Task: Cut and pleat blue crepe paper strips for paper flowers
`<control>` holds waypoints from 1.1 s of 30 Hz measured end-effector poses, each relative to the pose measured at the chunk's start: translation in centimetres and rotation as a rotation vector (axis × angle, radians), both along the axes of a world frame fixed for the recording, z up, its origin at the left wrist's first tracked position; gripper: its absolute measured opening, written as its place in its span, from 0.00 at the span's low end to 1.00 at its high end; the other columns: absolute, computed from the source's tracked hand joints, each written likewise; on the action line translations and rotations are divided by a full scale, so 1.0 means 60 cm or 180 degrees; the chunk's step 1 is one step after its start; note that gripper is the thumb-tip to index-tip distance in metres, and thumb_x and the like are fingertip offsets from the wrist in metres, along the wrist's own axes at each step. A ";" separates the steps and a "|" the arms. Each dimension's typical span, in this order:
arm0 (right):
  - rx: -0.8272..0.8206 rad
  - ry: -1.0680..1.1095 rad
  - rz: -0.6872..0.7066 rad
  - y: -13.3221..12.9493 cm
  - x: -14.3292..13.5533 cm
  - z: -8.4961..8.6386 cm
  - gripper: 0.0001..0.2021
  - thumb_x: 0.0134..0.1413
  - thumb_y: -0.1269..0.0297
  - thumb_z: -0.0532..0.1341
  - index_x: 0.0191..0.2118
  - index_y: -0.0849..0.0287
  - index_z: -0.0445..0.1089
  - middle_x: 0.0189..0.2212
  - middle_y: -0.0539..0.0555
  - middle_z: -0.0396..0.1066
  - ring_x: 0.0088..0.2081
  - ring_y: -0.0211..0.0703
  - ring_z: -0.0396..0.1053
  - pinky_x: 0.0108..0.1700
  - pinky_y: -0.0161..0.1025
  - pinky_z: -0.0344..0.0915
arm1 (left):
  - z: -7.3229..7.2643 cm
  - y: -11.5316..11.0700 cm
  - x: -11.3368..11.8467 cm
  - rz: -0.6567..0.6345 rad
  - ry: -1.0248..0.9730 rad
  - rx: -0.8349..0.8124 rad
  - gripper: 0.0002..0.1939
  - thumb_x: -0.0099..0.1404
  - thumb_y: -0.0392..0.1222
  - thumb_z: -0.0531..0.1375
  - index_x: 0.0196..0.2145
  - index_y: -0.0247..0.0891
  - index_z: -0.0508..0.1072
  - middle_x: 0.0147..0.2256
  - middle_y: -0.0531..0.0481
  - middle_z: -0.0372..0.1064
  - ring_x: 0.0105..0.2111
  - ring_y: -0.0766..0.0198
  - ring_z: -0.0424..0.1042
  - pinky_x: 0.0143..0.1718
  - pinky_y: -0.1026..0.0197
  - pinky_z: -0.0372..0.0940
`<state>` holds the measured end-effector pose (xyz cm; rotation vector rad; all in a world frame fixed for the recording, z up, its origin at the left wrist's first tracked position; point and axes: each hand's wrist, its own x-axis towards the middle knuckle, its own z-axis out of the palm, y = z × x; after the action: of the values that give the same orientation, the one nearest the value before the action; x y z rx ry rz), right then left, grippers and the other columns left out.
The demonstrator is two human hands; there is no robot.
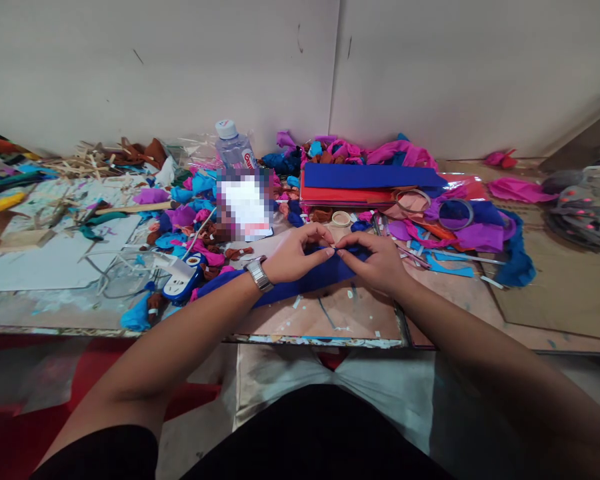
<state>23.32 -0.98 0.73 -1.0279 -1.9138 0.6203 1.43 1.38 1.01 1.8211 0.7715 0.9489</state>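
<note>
A long dark blue strip of crepe paper (300,288) lies slantwise on the table beneath both hands, with one part raised around my fingers. My left hand (303,252), a metal watch (259,273) at its wrist, is closed in a pinch on the strip. From the other side my right hand (373,260) pinches it too, fingertips nearly touching those of the left. A tiny pale bit shows between the fingertips, too small to name. Just beyond the hands lies a roll of tape (341,219).
Behind the hands lie a flat blue strip (375,176) on red sheets and clear tape rolls (456,213). To the left are a bottle (234,148), a lit phone (245,203), a blue power strip (183,283) and several bundled scraps. Cardboard (555,293) lies right.
</note>
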 end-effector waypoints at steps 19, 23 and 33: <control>0.0569 -0.0424 0.0123 -0.002 0.007 -0.003 0.05 0.63 0.65 0.64 0.43 0.52 0.77 0.40 0.53 0.81 0.41 0.47 0.77 0.47 0.44 0.71 | -0.002 0.007 -0.001 0.0110 0.0560 -0.0165 0.21 0.69 0.56 0.60 0.38 0.33 0.79 0.31 0.50 0.73 0.31 0.65 0.66 0.34 0.62 0.59; 0.0591 -0.0428 0.0165 -0.002 0.009 0.000 0.05 0.63 0.66 0.64 0.43 0.52 0.76 0.39 0.52 0.80 0.40 0.46 0.77 0.47 0.43 0.70 | 0.001 0.005 -0.001 0.0041 0.0627 -0.0179 0.21 0.70 0.56 0.60 0.35 0.33 0.79 0.28 0.52 0.71 0.28 0.67 0.64 0.32 0.62 0.57; 0.0649 -0.0510 0.0191 -0.001 0.009 0.002 0.05 0.62 0.67 0.64 0.43 0.52 0.75 0.39 0.52 0.79 0.41 0.47 0.77 0.46 0.44 0.70 | 0.000 0.004 -0.002 0.0049 0.0596 -0.0153 0.22 0.70 0.57 0.59 0.34 0.34 0.78 0.27 0.52 0.69 0.29 0.66 0.63 0.33 0.62 0.57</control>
<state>23.89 -1.06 0.83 -0.9155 -2.1053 0.3753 1.31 1.64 1.00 1.8825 0.9166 0.7700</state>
